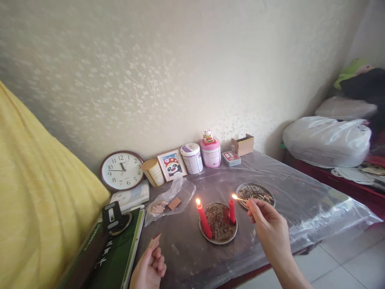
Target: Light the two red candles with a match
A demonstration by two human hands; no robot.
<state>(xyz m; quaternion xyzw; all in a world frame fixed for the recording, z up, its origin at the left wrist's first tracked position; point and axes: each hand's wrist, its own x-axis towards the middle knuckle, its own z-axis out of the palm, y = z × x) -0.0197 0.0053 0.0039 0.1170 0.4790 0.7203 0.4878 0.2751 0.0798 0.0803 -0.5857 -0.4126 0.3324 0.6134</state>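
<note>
My right hand (267, 224) pinches a burning match (241, 198), its flame at the top of the shorter red candle (232, 211). To the left a taller red candle (204, 220) burns, leaning slightly. Both candles stand on a round metal plate (218, 241) with a dark, stained surface. Low on the left, my left hand (149, 265) is closed on a small flat brownish piece (155, 242), probably a matchbox striker strip. Behind my right hand lies a second round plate (255, 185) bearing several matchsticks (261, 196).
A clear plastic bag (180, 188) with matches and a brown piece lies left of the candles. Along the wall stand a clock (122, 170), a framed panda picture (172, 165), tubs (191, 158), a card box (231, 158) and an open carton (243, 145). A yellow curtain (39, 192) hangs left.
</note>
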